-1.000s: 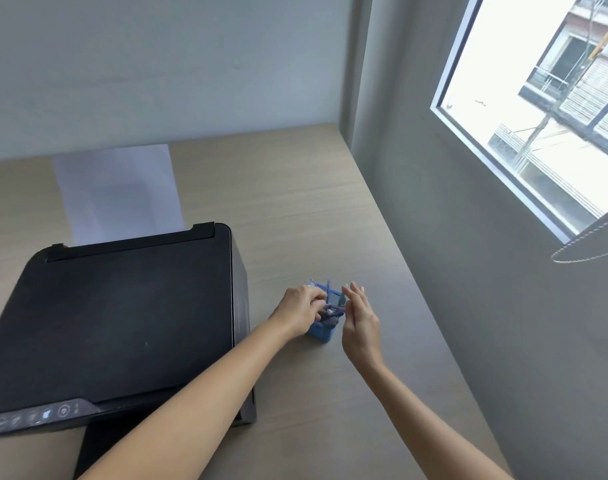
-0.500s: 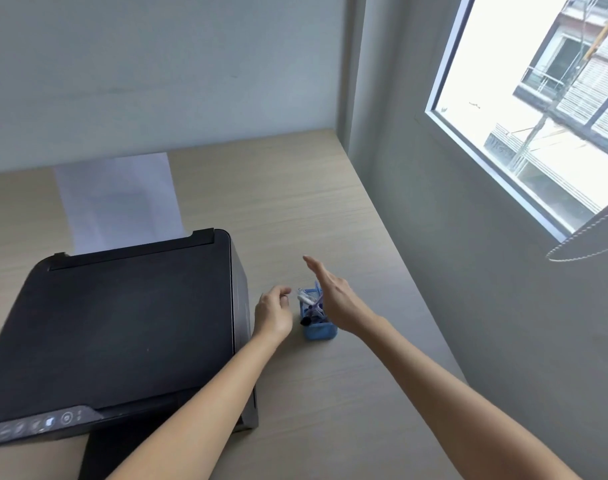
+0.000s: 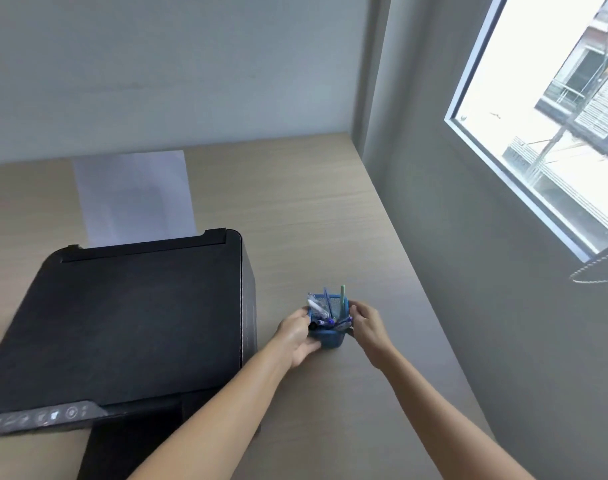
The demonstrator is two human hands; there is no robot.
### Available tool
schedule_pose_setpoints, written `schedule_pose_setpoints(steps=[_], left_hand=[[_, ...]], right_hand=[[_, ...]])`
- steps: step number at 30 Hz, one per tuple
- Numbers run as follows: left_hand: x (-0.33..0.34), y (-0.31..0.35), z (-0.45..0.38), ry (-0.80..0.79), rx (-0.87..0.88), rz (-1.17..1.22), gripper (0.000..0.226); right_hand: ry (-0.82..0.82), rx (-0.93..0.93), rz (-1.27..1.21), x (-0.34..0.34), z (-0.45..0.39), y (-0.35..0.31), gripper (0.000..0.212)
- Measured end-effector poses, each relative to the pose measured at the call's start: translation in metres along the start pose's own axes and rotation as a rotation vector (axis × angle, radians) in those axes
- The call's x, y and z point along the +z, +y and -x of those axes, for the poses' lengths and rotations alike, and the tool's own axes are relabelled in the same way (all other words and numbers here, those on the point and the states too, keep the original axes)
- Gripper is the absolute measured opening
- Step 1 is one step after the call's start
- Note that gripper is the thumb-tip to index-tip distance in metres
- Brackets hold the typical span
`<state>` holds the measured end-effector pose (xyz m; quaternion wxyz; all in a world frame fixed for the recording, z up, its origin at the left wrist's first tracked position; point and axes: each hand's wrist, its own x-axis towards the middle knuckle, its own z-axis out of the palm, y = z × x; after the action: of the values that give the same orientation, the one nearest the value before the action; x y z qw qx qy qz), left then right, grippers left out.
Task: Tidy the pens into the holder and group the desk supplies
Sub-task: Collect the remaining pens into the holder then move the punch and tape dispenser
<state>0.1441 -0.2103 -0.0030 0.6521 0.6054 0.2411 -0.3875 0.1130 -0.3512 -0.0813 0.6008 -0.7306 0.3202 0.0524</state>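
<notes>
the blue mesh holder (image 3: 327, 336) sits directly between the two hands, so the grip is really a two-sided clasp: the left hand (image 3: 297, 336) cups its left wall from below and beside, and the right hand (image 3: 366, 323) presses fingers against its right rim. both hands are partly closed around the holder, not around any single pen. the pens (image 3: 325, 311) stand inside it, their long axes running up and slightly away from the grip, with a green one (image 3: 342, 296) rising highest at the far right corner. the holder rests on the counter (image 3: 295, 209), just to the right of the black printer (image 3: 132, 317), and whether it is lifted clear cannot be told. neither hand is clearly nearer; both touch it. any coming slide or lift likely depends on keeping the holder upright so the tall pens do not tip outward.
</notes>
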Motion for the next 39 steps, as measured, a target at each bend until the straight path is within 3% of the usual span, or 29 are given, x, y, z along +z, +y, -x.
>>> schedule_pose_setpoints(steps=[7, 16, 19, 21, 24, 31, 39], left_hand=[[-0.001, 0.018, -0.016, 0.117, 0.036, 0.081, 0.041], [-0.008, 0.037, -0.026, 0.17, 0.065, 0.026, 0.039], [-0.015, 0.038, -0.017, 0.218, 0.134, -0.144, 0.039], [-0.02, 0.041, -0.005, 0.25, 0.211, -0.298, 0.039], [-0.031, 0.052, 0.025, 0.215, 0.347, -0.486, 0.034], [-0.13, 0.071, 0.112, 0.219, 0.623, -0.389, 0.039], [-0.342, 0.02, 0.178, 0.601, 0.607, -0.286, 0.033]], right_hand=[[-0.093, -0.015, 0.066, 0.015, -0.064, 0.005, 0.05], [-0.083, 0.011, 0.083, 0.018, -0.05, -0.045, 0.058], [0.067, -0.033, 0.161, 0.012, -0.019, -0.073, 0.05], [0.212, -0.148, 0.23, 0.008, -0.002, -0.093, 0.047], [0.273, -0.324, 0.269, 0.013, 0.024, -0.128, 0.043], [0.058, -0.555, 0.285, 0.096, 0.061, -0.193, 0.031], [-0.29, -0.684, 0.398, 0.273, 0.165, -0.228, 0.029]])
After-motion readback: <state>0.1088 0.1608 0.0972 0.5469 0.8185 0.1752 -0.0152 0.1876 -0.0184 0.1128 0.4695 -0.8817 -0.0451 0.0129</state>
